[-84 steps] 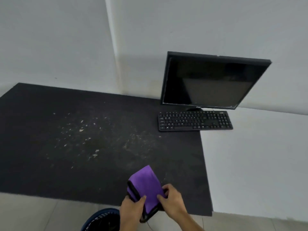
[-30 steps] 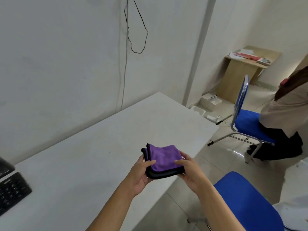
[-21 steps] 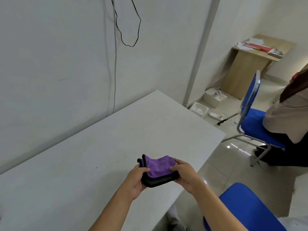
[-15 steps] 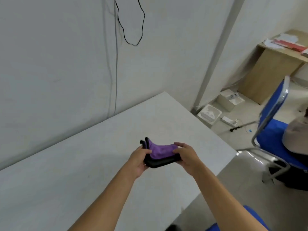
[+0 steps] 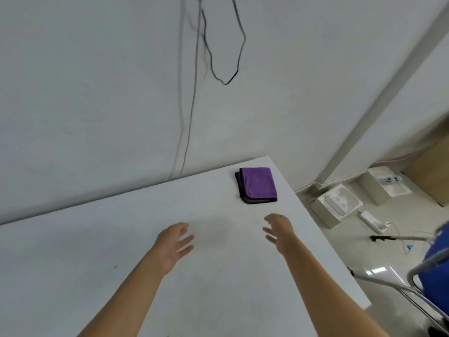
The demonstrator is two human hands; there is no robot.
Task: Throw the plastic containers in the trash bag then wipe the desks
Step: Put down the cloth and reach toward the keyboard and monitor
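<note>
Both hands hover above the white desk [image 5: 97, 251], holding nothing. The left hand [image 5: 173, 244] has its fingers spread and loosely straight; the right hand [image 5: 279, 233] is just as relaxed. Beyond the right hand's fingertips, well apart from either hand, the folded purple cloth [image 5: 258, 184] lies flat on the desk near its far corner, with a dark layer showing at its edges. A black cable [image 5: 239, 57] hangs on the wall above the hands, and a blue chair [image 5: 435, 268] stands to the right of the right forearm.
</note>
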